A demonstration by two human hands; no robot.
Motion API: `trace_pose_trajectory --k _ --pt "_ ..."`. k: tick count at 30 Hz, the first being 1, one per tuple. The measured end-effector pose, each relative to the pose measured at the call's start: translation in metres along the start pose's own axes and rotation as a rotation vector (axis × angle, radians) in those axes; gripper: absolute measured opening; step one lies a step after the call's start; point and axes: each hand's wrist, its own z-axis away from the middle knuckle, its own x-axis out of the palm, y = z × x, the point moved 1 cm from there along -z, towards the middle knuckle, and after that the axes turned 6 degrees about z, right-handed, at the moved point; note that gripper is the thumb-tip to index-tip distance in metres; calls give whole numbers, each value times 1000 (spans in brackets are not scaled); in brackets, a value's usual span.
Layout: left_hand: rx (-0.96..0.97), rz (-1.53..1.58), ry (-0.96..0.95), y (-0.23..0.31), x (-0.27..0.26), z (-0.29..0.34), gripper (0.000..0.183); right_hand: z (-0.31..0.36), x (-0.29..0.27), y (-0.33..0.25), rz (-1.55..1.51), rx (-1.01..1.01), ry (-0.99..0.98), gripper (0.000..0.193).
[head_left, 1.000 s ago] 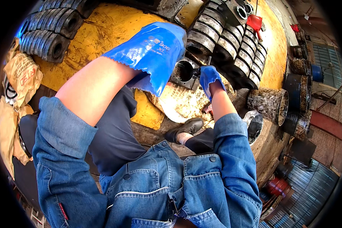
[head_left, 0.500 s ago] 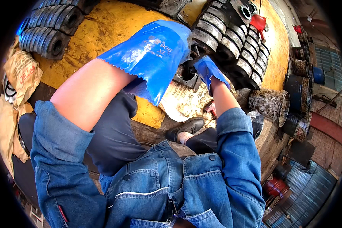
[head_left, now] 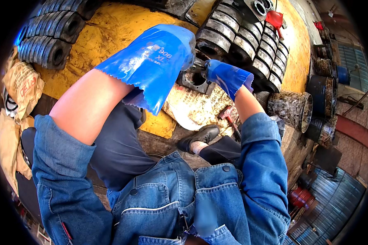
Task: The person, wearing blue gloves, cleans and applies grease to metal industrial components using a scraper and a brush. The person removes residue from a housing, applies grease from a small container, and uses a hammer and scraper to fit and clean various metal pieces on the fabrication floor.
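Note:
Both my hands wear long blue rubber gloves. My left hand (head_left: 185, 44) reaches to the near side of the stacked parts; its wide cuff and wrist hide the fingers. My right hand (head_left: 215, 72) is just right of it, pointing left, with its dark, dirty fingertips turned toward a narrow gap between the gloves. In and just below that gap is a dark, greasy metal block with a round bore (head_left: 198, 86), resting on a stained light sheet (head_left: 186, 106). Whether either hand grips the block cannot be made out.
Rows of dark ringed metal parts (head_left: 221, 32) stand beyond my hands, more (head_left: 53, 51) at far left, on a yellow board (head_left: 104, 34). A red-headed hammer (head_left: 226, 112) lies by my shoe (head_left: 200, 137). A grimy bucket (head_left: 288, 108) stands right; a red scoop-like thing (head_left: 275, 19) lies behind.
My left hand has shifted slightly left. The right glove has turned more sideways, its cuff swinging right and showing more of its length, and more of the hammer is uncovered.

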Motion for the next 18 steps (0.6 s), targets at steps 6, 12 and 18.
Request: trace_pose_trajectory --k 6,12,18 --pt "10 -2 17 -9 8 2 26 22 -3 -14 -613 169 -278 34" --pt "-81 -81 -180 23 -16 -7 24 13 2 23 422 -238 -341 66" --pt "67 55 133 -36 46 -12 23 43 -32 12 -47 115 -85 40"
